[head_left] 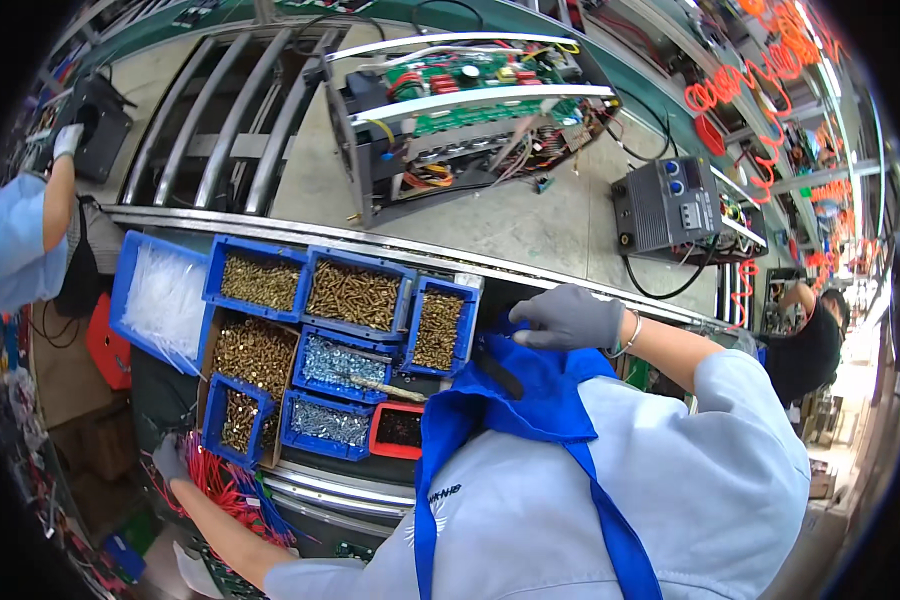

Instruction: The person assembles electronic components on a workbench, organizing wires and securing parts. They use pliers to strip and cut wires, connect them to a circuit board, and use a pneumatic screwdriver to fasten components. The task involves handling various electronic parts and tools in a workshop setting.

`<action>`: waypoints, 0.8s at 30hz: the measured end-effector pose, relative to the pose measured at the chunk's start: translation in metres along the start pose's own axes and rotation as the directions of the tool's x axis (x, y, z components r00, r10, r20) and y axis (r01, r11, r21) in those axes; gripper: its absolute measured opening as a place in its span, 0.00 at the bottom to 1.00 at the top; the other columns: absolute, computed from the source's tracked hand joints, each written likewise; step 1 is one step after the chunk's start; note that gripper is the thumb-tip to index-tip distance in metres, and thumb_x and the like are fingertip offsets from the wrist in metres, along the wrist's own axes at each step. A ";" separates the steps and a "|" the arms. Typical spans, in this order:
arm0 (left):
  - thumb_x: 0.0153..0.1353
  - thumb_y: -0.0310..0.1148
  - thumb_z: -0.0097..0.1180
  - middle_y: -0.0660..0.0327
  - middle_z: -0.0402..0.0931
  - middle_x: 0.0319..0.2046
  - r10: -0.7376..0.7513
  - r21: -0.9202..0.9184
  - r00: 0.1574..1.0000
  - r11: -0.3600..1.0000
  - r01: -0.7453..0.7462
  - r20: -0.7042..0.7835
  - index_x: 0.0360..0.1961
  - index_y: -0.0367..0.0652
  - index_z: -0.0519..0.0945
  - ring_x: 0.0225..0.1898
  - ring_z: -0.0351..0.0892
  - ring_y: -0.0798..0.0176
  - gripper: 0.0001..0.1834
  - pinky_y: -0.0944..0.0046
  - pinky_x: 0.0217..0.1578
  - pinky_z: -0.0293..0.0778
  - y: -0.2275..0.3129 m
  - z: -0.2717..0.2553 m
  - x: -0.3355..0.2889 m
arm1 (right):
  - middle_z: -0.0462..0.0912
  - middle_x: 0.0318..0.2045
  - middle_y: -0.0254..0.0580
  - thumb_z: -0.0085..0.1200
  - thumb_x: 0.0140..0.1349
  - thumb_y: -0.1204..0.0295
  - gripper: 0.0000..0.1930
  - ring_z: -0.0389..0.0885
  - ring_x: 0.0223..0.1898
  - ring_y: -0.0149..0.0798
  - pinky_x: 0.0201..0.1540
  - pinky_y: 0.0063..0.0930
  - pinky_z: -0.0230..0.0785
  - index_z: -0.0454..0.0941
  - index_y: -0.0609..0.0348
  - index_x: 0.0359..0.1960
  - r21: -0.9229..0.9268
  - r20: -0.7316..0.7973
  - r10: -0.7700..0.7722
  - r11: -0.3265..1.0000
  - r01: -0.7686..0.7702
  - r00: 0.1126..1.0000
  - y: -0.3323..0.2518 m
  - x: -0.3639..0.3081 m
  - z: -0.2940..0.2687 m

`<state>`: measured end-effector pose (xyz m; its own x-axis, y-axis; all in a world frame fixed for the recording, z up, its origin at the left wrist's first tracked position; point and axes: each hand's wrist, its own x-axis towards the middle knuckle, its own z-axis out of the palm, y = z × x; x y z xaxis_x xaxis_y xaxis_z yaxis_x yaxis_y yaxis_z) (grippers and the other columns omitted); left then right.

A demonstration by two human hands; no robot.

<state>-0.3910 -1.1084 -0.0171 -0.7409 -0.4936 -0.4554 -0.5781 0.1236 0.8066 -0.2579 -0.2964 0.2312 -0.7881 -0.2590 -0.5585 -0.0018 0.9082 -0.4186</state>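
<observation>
Reaching down-left, worker's gloved L hand (171, 460) is at the bundle of red wires (225, 490), which lies just below a small blue bin (227, 451) w/ brass screws; can't tell if it's gripping any. Gloved R hand (572, 318), fingers part-curled, is by the blue apron (550, 395); can't tell what, if anything, it's holding. Open chassis (480, 100) w/ green PCBs sits on bench (315, 185) beyond.

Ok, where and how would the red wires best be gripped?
Probably the red wires are best gathered several together at their left edge, from above: they lie loose and fanned, mostly uncovered on top; the left hand is at that edge, and a blue bin crowds the far side.
</observation>
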 end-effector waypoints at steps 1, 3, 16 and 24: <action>0.53 0.32 0.56 0.67 0.72 0.18 -0.029 -0.028 0.999 0.999 0.030 0.018 0.24 0.42 0.76 0.16 0.64 0.74 0.06 0.73 0.12 0.56 0.015 -0.009 -0.017 | 0.80 0.25 0.47 0.47 0.59 0.51 0.21 0.79 0.29 0.51 0.34 0.44 0.70 0.77 0.57 0.40 0.011 -0.027 0.005 1.000 -0.005 1.000 0.002 -0.004 0.002; 0.59 0.35 0.53 0.68 0.70 0.18 -0.064 -0.114 0.996 0.992 0.056 -0.067 0.31 0.42 0.77 0.14 0.61 0.78 0.08 0.77 0.12 0.52 0.085 0.035 -0.096 | 0.80 0.26 0.48 0.49 0.57 0.52 0.22 0.79 0.30 0.51 0.34 0.44 0.70 0.76 0.57 0.42 -0.013 -0.076 0.030 0.999 -0.031 0.997 0.011 -0.016 0.009; 0.54 0.39 0.53 0.69 0.70 0.23 -0.089 0.174 0.301 0.947 -0.270 0.949 0.52 0.33 0.71 0.14 0.57 0.82 0.27 0.78 0.13 0.49 0.271 0.364 -0.470 | 0.61 0.60 0.46 0.67 0.37 0.60 0.48 0.60 0.60 0.48 0.59 0.44 0.55 0.57 0.49 0.64 -0.226 -0.656 -0.358 0.933 0.280 0.664 0.025 -0.027 0.001; 0.64 0.56 0.39 0.60 0.77 0.24 -0.366 0.315 -0.129 0.899 -0.305 0.921 0.52 0.34 0.73 0.12 0.64 0.76 0.33 0.77 0.11 0.56 0.244 0.532 -0.555 | 0.75 0.41 0.48 0.63 0.43 0.67 0.34 0.74 0.45 0.50 0.48 0.38 0.67 0.66 0.53 0.55 0.233 -0.641 -0.038 0.942 0.242 0.767 0.157 -0.074 0.052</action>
<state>-0.3027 -0.3460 0.2317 -0.0073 0.8117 -0.5840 -0.4010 0.5326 0.7453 -0.1677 -0.1515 0.1692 -0.9986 -0.0225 0.0471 -0.0490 0.7161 -0.6963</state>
